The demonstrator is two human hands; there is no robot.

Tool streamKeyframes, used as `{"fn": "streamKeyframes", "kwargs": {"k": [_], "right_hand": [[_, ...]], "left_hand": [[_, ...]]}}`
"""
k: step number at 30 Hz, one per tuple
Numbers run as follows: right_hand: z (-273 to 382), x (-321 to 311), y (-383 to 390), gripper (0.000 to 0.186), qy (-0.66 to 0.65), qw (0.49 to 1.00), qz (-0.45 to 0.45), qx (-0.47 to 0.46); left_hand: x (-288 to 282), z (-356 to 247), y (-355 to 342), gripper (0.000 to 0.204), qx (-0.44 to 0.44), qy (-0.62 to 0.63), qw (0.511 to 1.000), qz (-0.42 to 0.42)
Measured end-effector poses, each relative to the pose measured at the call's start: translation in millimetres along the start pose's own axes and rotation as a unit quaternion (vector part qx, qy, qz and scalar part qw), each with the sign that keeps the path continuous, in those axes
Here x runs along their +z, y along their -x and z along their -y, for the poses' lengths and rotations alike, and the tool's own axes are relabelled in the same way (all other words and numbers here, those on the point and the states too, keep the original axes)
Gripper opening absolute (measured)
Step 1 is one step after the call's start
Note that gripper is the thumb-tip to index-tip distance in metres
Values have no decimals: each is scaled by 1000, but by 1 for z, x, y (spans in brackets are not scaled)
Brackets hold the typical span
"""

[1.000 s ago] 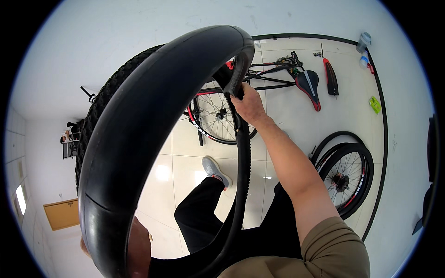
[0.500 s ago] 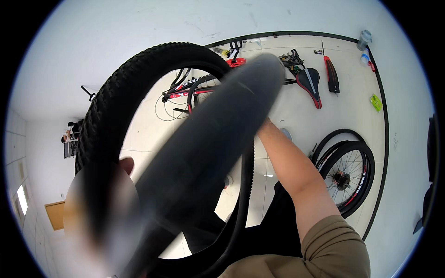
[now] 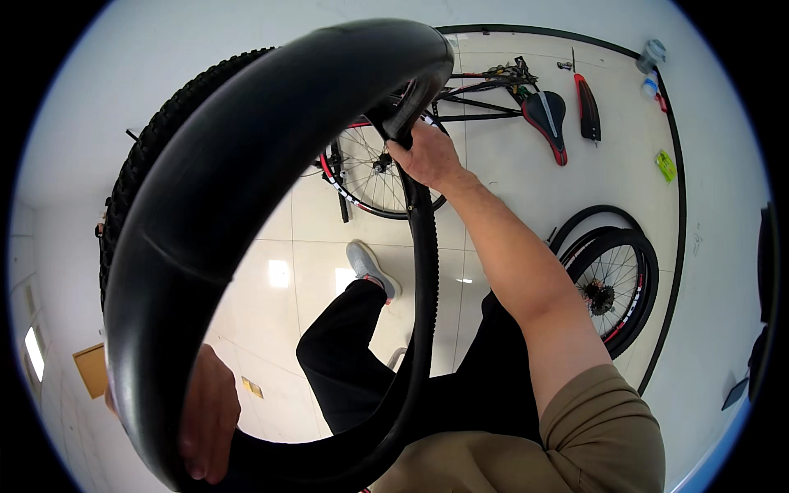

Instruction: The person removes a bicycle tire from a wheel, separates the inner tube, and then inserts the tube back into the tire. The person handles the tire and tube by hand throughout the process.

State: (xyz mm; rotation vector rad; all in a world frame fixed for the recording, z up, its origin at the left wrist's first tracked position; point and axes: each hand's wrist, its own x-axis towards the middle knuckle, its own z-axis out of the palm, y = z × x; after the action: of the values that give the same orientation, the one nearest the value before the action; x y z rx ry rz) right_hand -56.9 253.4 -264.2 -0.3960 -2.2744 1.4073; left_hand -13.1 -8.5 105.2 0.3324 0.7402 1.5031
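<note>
A smooth black inner tube [image 3: 238, 156], rounded with air, curves large across the left and top of the head view. Behind it shows a knobby black bicycle tyre [image 3: 123, 197], whose side also runs down the middle. At the lower left, my left hand [image 3: 212, 415] is closed around the tube, partly hidden by it; whether it also grips the tyre cannot be made out. My right hand [image 3: 429, 156] is closed on the tube and the tyre's edge at the upper right. The tube hides much of the tyre's far side.
On the tiled floor lie a bicycle frame [image 3: 481, 115] with a wheel [image 3: 362, 197], a black and red saddle [image 3: 545, 123] and a red and black mudguard [image 3: 587, 107]. More wheels [image 3: 625, 287] rest at the right. Bottles [image 3: 652, 56] and a yellow-green packet [image 3: 665, 166] sit near the wall.
The tube has swung left and up, now overlapping the tyre's left side. My right hand, mostly hidden before, shows gripping at the upper right. My left hand is no longer blurred.
</note>
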Motion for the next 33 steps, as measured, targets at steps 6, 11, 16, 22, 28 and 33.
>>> {"fn": "streamKeyframes", "kwargs": {"k": [6, 11, 16, 22, 28, 33], "right_hand": [[2, 13, -3, 23, 91, 995, -27, 5], [11, 11, -4, 29, 89, 993, 15, 75], [8, 26, 4, 70, -119, 981, 42, 150], [-7, 47, 47, 59, -278, 863, 148, 394], [36, 43, 55, 42, -358, 808, 239, 402], [40, 48, 59, 45, -162, 919, 245, 263]], "left_hand": [[-1, -2, 6, 66, 8, 11, 1000, 0], [-1, -10, 7, 68, 13, 13, 1000, 2], [2, -14, 13, 72, 50, 9, 999, 3], [12, -14, 10, 65, 214, 39, 975, -50], [22, -22, 43, 43, 235, 18, 970, -64], [15, -24, 60, 28, 230, 16, 971, -67]]}}
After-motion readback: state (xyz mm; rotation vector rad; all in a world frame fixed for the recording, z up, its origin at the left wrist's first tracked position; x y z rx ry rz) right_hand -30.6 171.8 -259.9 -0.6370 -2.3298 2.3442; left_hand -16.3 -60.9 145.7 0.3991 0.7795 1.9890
